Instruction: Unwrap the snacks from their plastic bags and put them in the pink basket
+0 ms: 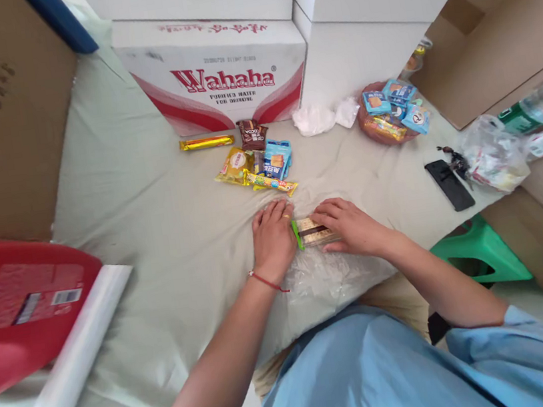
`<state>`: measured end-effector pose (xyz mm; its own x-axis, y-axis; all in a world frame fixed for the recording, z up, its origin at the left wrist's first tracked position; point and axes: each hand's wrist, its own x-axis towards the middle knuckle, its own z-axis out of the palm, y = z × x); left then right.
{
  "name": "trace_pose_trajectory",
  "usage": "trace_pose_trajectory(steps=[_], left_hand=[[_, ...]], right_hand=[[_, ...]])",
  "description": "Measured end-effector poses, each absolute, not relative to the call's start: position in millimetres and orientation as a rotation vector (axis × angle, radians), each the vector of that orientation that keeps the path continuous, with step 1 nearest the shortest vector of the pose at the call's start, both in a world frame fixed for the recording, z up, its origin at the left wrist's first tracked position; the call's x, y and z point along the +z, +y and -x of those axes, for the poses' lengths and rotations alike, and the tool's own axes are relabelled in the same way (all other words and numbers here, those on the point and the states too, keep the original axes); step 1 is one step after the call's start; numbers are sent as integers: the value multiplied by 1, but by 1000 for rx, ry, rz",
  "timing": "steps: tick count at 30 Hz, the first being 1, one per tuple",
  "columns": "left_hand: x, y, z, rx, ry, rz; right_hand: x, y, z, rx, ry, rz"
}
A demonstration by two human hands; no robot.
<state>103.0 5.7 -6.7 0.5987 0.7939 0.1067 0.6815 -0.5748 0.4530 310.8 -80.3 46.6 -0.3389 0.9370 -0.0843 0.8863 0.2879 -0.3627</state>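
Note:
My right hand (353, 227) grips a clear-wrapped sandwich biscuit (310, 233) with a dark filling stripe, thumb below it and fingers over its right end. The left edge of its wrapper is bright green. Beside that green edge my left hand (274, 238) lies palm down, fingers stretched forward. A thin clear plastic bag (329, 276) spreads crumpled under the biscuit and both hands. Just beyond sit a yellow snack pack (236, 165), a brown cocoa pack (252, 135), a blue biscuit pack (276, 157) and a slim yellow snack stick (271, 182).
A gold-wrapped bar (206, 143) lies before the Wahaha carton (230, 88). White crumpled plastic (314, 119) is at its right, near a bowl (372, 127) of blue packs. Further right are a black phone (449, 185) and bottles (540, 102). A white roll (67, 367) lies left.

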Motion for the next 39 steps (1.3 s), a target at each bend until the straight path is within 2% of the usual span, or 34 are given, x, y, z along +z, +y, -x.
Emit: trace_pose_trajectory(steps=[11, 22, 29, 35, 39], left_hand=[[-13, 6, -102, 515, 1186, -2449], [-37, 17, -95, 874, 1120, -2129], [-24, 20, -88, 1084, 1241, -2012], [7, 6, -57, 767, 999, -2297], [14, -22, -7, 436, 746, -2414]], right_hand=[[34, -92, -302, 462, -2314, 1897], [49, -100, -335, 514, -2153, 1713], [31, -77, -302, 559, -2281, 1718], [45, -141, -343, 562, -2072, 1550], [25, -198, -354, 717, -2070, 1444]])
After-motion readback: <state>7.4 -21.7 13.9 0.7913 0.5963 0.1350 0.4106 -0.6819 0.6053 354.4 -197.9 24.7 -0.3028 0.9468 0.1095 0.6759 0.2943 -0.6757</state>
